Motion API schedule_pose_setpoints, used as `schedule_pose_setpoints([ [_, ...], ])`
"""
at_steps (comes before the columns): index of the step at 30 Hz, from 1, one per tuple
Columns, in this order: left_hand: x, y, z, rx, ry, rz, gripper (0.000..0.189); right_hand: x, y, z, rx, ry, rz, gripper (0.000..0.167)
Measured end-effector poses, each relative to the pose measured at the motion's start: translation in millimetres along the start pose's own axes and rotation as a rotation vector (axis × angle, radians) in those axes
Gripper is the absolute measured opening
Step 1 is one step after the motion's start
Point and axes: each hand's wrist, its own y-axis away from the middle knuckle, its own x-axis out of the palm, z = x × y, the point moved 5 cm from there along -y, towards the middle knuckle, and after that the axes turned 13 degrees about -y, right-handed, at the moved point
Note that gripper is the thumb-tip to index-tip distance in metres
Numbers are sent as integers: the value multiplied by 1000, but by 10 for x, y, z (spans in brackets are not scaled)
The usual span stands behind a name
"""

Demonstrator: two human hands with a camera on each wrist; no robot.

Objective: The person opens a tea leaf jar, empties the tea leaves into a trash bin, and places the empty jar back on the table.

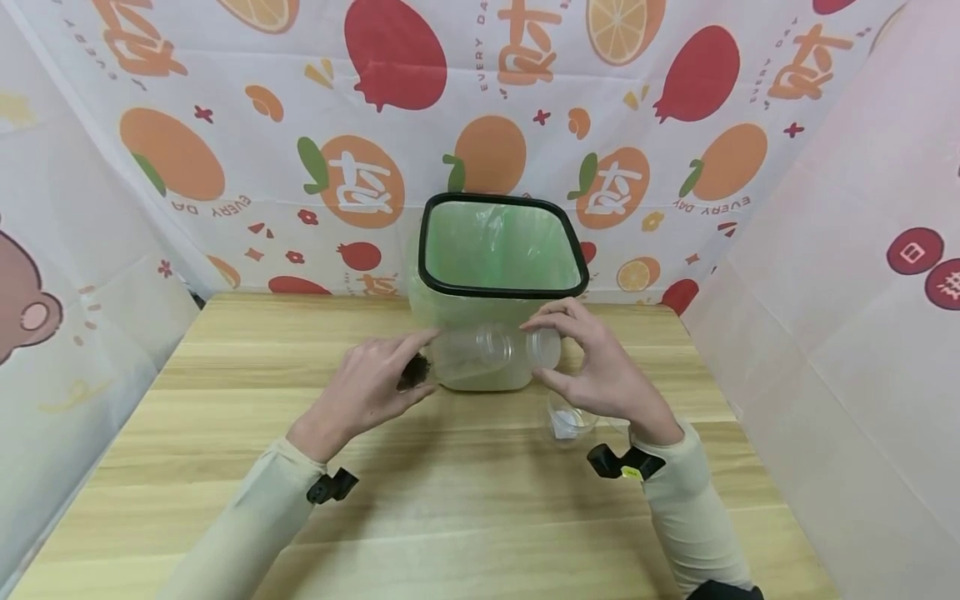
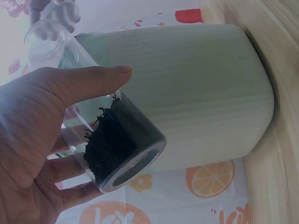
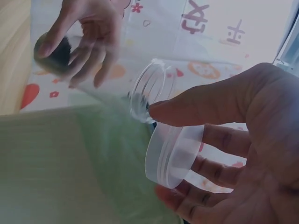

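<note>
My left hand (image 1: 366, 385) grips a clear plastic jar (image 1: 463, 352) around its lower part. The jar lies tilted on its side in the air, its threaded mouth toward the right hand. Dark, stringy shreds (image 2: 117, 135) fill its bottom end in the left wrist view. My right hand (image 1: 602, 367) holds a translucent white screw lid (image 3: 170, 154) between thumb and fingers. Lid and jar mouth (image 3: 152, 91) are apart, with a small gap between them. Both hands are in front of a pale bin (image 1: 442, 310).
The bin has a black rim (image 1: 495, 292) and a green liner bag (image 1: 491, 242), and stands at the table's back edge. A small clear round container (image 1: 581, 417) with something white in it sits on the wooden table (image 1: 450, 517), below the right hand. Printed cloth (image 1: 285, 175) hangs behind.
</note>
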Motion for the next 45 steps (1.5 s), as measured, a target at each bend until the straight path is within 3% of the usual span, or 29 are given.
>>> schedule_pose_setpoints([
  [11, -80, 94, 83, -36, -8, -28, 79, 131, 65, -386, 111, 37, 15, 54],
  [16, -99, 152, 98, -44, -8, -41, 80, 317, 128, -561, 167, 54, 31, 55],
  [27, -122, 277, 132, -79, -8, -52, 81, 806, 288, -860, 381, 176, 94, 60],
  [34, -133, 326, 148, -110, -7, -58, 76, 1058, 378, -980, 396, 188, 152, 59],
  [45, -124, 346, 159, -120, 4, -73, 76, 1279, 498, -1119, 375, 226, 216, 51],
])
